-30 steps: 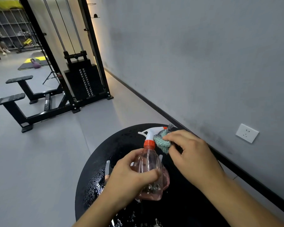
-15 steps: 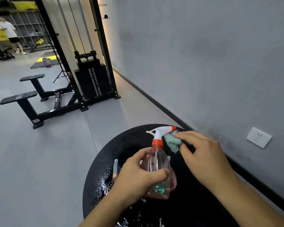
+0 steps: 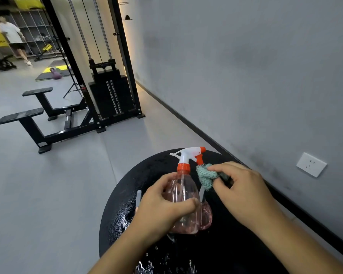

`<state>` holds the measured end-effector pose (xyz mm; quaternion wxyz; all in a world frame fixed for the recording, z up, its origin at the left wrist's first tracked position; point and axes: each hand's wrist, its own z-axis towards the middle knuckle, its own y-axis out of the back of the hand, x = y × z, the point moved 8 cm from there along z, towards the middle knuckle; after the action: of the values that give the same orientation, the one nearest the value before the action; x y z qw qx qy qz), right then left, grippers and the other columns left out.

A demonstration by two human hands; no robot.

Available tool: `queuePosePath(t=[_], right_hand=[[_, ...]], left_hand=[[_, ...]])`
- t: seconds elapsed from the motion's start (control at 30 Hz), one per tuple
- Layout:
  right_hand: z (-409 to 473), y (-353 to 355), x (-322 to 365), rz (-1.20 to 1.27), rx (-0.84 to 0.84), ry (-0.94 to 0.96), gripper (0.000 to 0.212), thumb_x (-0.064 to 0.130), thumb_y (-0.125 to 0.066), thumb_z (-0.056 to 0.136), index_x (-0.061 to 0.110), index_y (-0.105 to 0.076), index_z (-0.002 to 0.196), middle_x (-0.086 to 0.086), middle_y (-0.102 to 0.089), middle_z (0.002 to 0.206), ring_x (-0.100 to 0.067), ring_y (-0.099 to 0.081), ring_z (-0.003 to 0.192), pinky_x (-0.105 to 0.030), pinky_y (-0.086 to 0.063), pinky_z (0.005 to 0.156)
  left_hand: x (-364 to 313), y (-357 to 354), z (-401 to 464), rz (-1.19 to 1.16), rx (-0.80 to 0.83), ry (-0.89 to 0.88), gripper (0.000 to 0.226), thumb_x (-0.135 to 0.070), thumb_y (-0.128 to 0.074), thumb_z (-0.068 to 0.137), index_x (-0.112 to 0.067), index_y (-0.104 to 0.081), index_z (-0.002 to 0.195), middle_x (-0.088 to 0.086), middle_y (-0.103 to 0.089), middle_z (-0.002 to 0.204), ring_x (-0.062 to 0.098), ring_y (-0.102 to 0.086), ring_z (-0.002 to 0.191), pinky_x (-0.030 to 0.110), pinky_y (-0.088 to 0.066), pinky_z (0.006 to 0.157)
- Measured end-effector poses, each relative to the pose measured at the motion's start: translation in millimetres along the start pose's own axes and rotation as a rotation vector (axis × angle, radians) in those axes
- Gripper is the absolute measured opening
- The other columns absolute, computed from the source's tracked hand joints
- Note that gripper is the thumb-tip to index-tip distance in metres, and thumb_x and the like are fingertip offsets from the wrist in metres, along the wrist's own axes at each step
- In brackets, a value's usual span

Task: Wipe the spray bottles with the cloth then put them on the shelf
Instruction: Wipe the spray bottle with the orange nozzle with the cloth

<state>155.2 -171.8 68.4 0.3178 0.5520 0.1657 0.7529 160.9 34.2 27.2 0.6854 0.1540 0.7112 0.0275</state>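
Left hand (image 3: 162, 210) wraps the pink bottle (image 3: 183, 202) at its body, steadying it over the wet black table (image 3: 115, 204). Right hand (image 3: 244, 192) pinches the bunched green cloth (image 3: 206, 176) just beside the neck, under the trigger. A firm hold while working the cloth around neck and shoulder would serve best. The bottle's long axis stands near upright; its nozzle (image 3: 202, 149) points right, toward the wall (image 3: 246, 66).

cloth (image 3: 206, 176) | moved off spray head, now beside bottle (image 3: 183, 202) neck
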Motion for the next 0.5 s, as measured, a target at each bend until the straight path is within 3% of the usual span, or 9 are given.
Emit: queuePosePath(t=[0.23,0.33,0.4,0.5], right_hand=[[1,5,-1,0.046,-0.018,-0.014,0.031,0.007,-0.066,0.094,0.029,-0.078,0.112,0.022,-0.07,0.108,0.014,-0.06,0.096,0.002,-0.044,0.072],[0,5,-3,0.033,0.029,-0.034,0.03,0.008,-0.067,0.092,0.03,-0.079,0.109,0.023,-0.07,0.105,0.014,-0.059,0.098,0.002,-0.043,0.073],[1,11,-3,0.047,-0.017,-0.041,0.031,0.008,-0.068,0.092,0.032,-0.079,0.109,0.023,-0.071,0.105,0.013,-0.06,0.096,0.001,-0.043,0.073],[1,28,-1,0.086,-0.149,-0.032,0.031,0.008,-0.071,0.091,0.033,-0.079,0.108,0.025,-0.07,0.101,0.013,-0.062,0.093,0.003,-0.043,0.071]], left_hand=[[4,-4,-1,0.023,0.043,-0.026,0.064,-0.033,-0.092,0.067,-0.049,-0.064,0.122,-0.01,-0.08,0.105,0.012,-0.078,0.095,0.034,-0.063,0.089],[6,4,1,0.006,0.018,-0.035,0.065,-0.02,-0.097,0.074,-0.048,-0.064,0.123,-0.011,-0.08,0.102,0.013,-0.079,0.092,0.031,-0.065,0.084],[5,11,4,0.043,-0.023,-0.071,0.069,-0.012,-0.096,0.075,-0.046,-0.063,0.126,-0.014,-0.079,0.105,0.012,-0.079,0.093,0.033,-0.065,0.086],[3,20,7,0.191,-0.101,-0.173,0.081,-0.018,-0.097,0.072,-0.054,-0.057,0.132,-0.021,-0.073,0.12,0.007,-0.076,0.103,0.03,-0.062,0.092]])
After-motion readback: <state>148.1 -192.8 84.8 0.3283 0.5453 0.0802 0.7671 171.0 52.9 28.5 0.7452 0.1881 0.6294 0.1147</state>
